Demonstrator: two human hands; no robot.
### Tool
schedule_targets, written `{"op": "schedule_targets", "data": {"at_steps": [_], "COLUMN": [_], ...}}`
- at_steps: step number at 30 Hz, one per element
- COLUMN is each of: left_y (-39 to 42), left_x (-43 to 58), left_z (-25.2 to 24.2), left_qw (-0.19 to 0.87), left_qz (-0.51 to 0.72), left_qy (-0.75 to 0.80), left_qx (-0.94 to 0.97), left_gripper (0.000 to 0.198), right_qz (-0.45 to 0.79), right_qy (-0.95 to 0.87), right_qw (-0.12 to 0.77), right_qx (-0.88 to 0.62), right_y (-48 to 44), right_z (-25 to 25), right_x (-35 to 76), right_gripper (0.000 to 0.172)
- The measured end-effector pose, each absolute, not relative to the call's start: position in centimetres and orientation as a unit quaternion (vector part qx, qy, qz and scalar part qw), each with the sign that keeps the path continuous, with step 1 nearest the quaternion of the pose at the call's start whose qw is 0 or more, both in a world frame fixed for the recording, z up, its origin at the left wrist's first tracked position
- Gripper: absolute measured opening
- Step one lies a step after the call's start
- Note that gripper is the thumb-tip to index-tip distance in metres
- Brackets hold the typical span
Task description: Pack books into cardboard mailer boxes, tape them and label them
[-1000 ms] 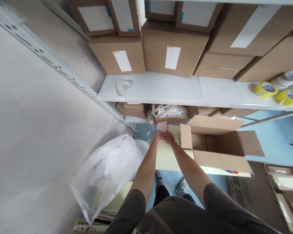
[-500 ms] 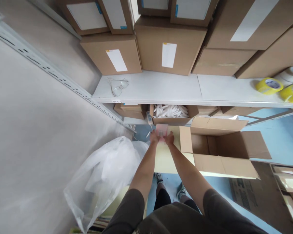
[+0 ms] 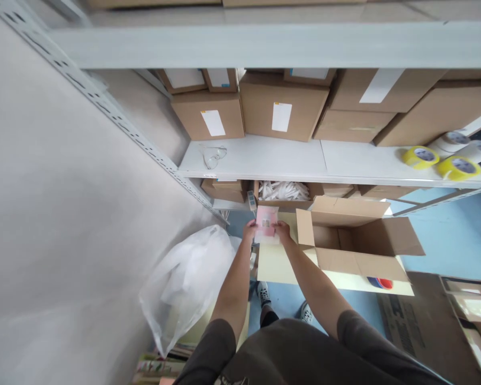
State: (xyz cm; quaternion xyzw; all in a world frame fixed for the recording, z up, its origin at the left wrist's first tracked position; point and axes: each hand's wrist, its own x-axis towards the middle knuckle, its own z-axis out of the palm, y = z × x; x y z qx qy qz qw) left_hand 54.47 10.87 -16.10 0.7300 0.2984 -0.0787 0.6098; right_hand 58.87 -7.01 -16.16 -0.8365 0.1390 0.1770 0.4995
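Note:
Between my two hands is a flat pink packet in a clear wrapper, with a small pale patch in its middle. My left hand grips its left edge and my right hand its right edge; both are closed on it. Beneath my right forearm lies a pale yellow board. An open cardboard box stands on the board, right of my hands. Just beyond the packet, a box of white strips sits on the lower shelf.
A large translucent plastic bag slumps against the wall at left. On the white shelf are eyeglasses, cartons and yellow tape rolls. A red and blue roll lies by the open box. Another carton is at lower right.
My view has tilted up, bringing a higher shelf beam into sight. The pink packet now shows more of its face, and my hands are slightly farther apart at its sides.

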Motion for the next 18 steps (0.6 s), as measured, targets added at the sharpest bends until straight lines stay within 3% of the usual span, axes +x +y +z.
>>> {"op": "schedule_targets", "data": {"at_steps": [6, 12, 18], "left_y": [14.7, 15.3, 7.2], "left_x": [52.7, 53.3, 59.0], "left_z": [-6.5, 0.5, 3.6], "left_qw": [0.708, 0.713, 0.660], "left_qz": [-0.090, -0.062, -0.071], "left_qy": [0.260, 0.172, 0.088], "left_qx": [0.651, 0.677, 0.742], "left_gripper": [0.055, 0.054, 0.055], "right_qz": [0.232, 0.208, 0.132], "right_qy": [0.091, 0.028, 0.053], "right_qw": [0.738, 0.751, 0.781], "right_qx": [-0.627, -0.627, -0.608], "right_y": [-6.6, -8.1, -17.7], "right_z": [-6.7, 0.4, 3.6], "right_x": [57.5, 57.6, 59.0], "right_gripper": [0.050, 0.050, 0.050]}}
